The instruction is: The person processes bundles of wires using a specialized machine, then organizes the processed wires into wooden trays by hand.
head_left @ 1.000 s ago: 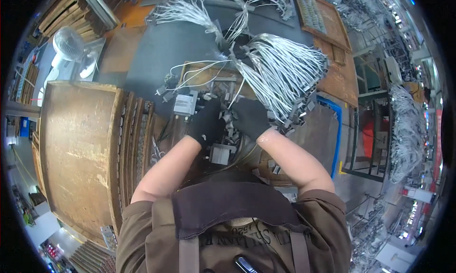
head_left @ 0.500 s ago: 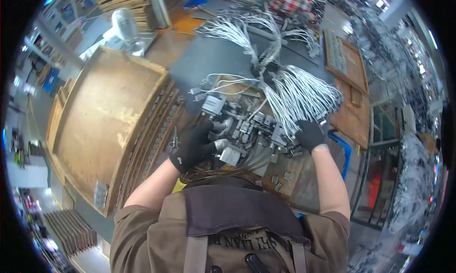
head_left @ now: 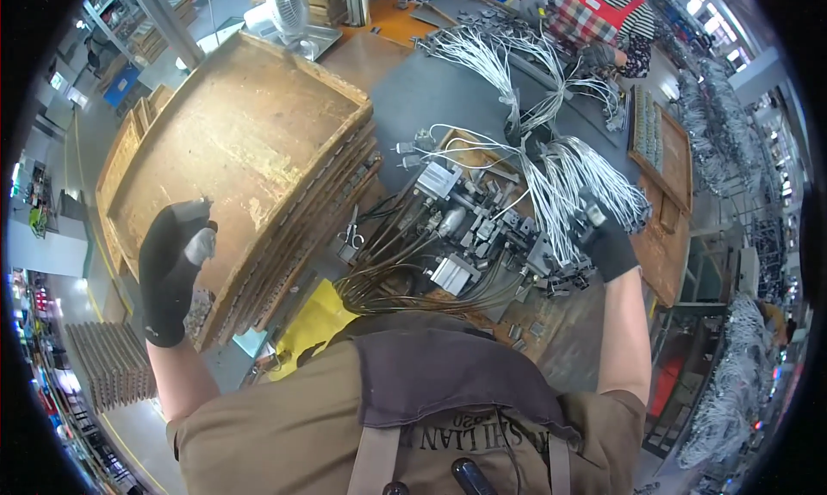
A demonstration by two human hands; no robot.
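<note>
Left hand (head_left: 175, 267), black glove, is out to the left over the near edge of the stacked wooden trays (head_left: 233, 142), fingers curled together on a small pale part (head_left: 200, 245), held up clear of the bench. Right hand (head_left: 606, 241), also gloved, is clamped on the bundle of white wires (head_left: 568, 185) at the right, fist closed so the loose ends stay gathered. Between them sits the metal fixture with connectors (head_left: 457, 236), brown cables (head_left: 388, 292) looping near the body. Far side: a desk fan (head_left: 287, 4) and a co-worker's hands (head_left: 594, 56) at more wire bundles
</note>
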